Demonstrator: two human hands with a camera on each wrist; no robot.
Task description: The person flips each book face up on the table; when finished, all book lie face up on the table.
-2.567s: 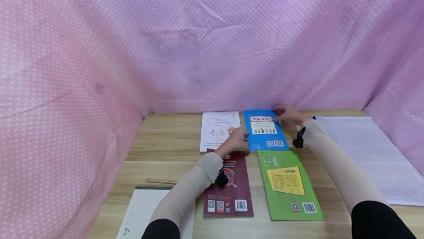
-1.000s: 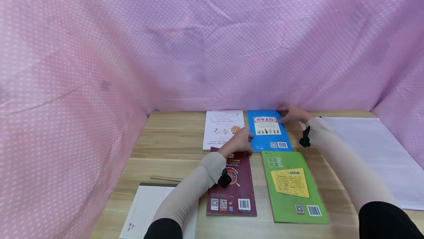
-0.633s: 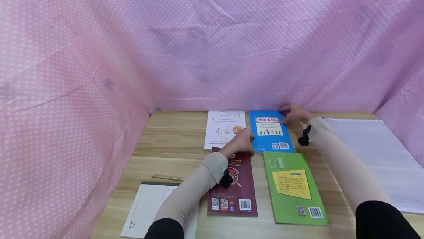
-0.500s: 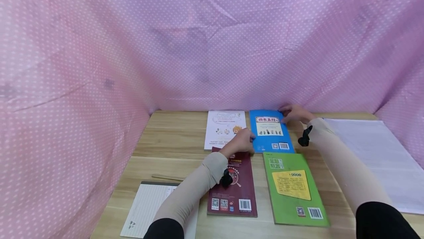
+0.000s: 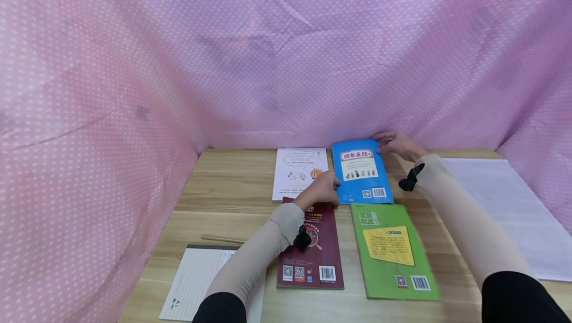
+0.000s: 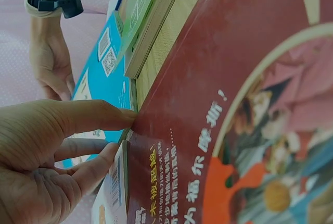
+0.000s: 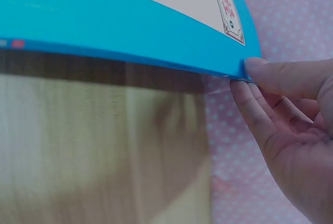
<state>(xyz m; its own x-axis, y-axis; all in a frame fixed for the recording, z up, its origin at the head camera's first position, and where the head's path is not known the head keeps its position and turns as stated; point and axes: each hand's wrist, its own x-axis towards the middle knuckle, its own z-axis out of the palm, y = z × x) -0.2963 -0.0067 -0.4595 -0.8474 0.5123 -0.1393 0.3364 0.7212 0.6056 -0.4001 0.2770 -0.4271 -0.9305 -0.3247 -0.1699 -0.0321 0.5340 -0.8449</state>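
Note:
A blue book [image 5: 362, 184] lies at the back of the table, its far edge raised and its cover bowed. My right hand [image 5: 397, 145] pinches its far right corner; in the right wrist view the thumb [image 7: 283, 75] is on the cover and fingers are under the edge. My left hand [image 5: 322, 188] holds the near left corner, its thumb [image 6: 99, 115] at the book's edge in the left wrist view. Beneath that hand and forearm lies a maroon book [image 5: 313, 258]. To the left is a white book [image 5: 295, 169], partly covered by the hand; nearer is a green book [image 5: 393, 263].
A lined notepad [image 5: 196, 273] and thin wooden sticks [image 5: 223, 239] lie at the front left, partly under the left forearm. A large white sheet [image 5: 500, 203] covers the right side. Pink dotted cloth [image 5: 268, 89] hangs along the table's back edge.
The right hand has lifted the far edge of the blue book, which lay flat before. The left hand has stayed at its near left corner. The head view has shifted slightly.

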